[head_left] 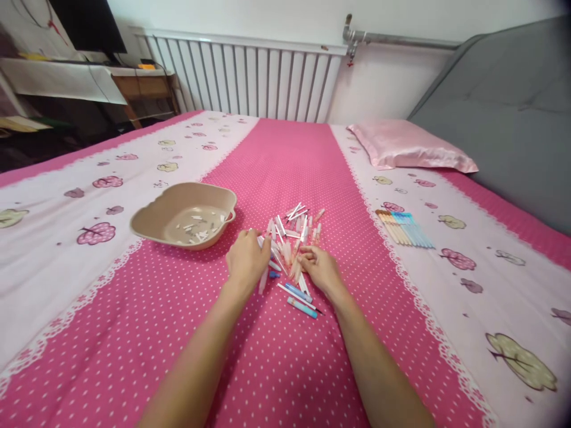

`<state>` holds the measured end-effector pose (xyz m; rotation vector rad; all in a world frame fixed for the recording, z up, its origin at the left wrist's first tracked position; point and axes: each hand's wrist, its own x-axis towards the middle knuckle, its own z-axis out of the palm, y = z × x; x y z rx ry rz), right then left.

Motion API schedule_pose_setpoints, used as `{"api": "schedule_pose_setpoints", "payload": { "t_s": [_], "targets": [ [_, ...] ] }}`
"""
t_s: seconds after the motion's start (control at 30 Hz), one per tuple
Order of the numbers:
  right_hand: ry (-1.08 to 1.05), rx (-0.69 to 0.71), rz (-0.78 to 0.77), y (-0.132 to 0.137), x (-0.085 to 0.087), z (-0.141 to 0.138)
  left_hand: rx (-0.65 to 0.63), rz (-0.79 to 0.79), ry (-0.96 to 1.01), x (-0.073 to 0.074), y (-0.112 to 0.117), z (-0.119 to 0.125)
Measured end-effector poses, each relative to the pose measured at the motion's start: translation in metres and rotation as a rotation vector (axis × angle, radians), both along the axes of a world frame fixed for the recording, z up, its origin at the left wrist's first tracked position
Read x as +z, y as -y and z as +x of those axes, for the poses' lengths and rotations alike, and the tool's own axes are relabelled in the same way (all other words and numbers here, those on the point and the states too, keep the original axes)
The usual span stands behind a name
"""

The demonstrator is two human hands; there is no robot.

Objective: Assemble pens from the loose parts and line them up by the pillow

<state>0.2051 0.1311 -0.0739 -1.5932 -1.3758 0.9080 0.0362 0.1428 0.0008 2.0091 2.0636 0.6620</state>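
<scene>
A loose pile of pen parts (285,252) lies on the pink bedspread: clear barrels, white ink cores and caps. My left hand (248,260) rests over the pile's left side, fingers curled; what they hold is hidden. At the right side my right hand (323,272) pinches at a clear pen barrel (296,270) with thumb and fingers together. Nearer to me are a blue-capped pen (298,292), a thin white ink core (294,296) with a dark tip, and a light-blue pen (302,307). A small blue cap (274,274) sits below my left hand.
A beige basin (154,224) with small white pieces inside stands left of the pile. To the right, orange-brown and blue pens (404,229) lie in a neat row. A pink pillow (410,145) is farther back, by a grey headboard (504,113). A white radiator (250,77) lines the wall.
</scene>
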Motion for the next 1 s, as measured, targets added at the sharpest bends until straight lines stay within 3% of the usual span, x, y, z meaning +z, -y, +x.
{"api": "schedule_pose_setpoints", "payload": {
  "t_s": [0.07, 0.17, 0.27, 0.53, 0.67, 0.77, 1.0],
  "targets": [
    [-0.043, -0.016, 0.036, 0.0, -0.001, -0.002, -0.114, 0.036, 0.022, -0.005, -0.002, 0.003],
    [-0.103, -0.031, 0.083, -0.001, -0.002, -0.005, -0.308, 0.156, 0.15, -0.027, -0.001, 0.004],
    [-0.189, -0.04, 0.123, -0.001, -0.001, -0.009, -0.533, 0.236, 0.141, -0.043, 0.008, 0.005],
    [-0.444, 0.007, 0.007, 0.004, 0.013, -0.008, -0.658, 0.145, 0.046, -0.046, 0.017, 0.004],
    [-0.107, -0.023, -0.081, 0.008, 0.015, 0.002, -0.644, 0.117, -0.009, -0.051, 0.015, 0.004],
    [0.142, 0.064, -0.171, 0.014, 0.019, 0.003, -0.637, 0.124, -0.018, -0.051, 0.015, 0.004],
    [0.408, 0.15, -0.235, 0.02, 0.032, -0.007, -0.641, 0.13, -0.065, -0.046, 0.016, 0.004]
  ]
}}
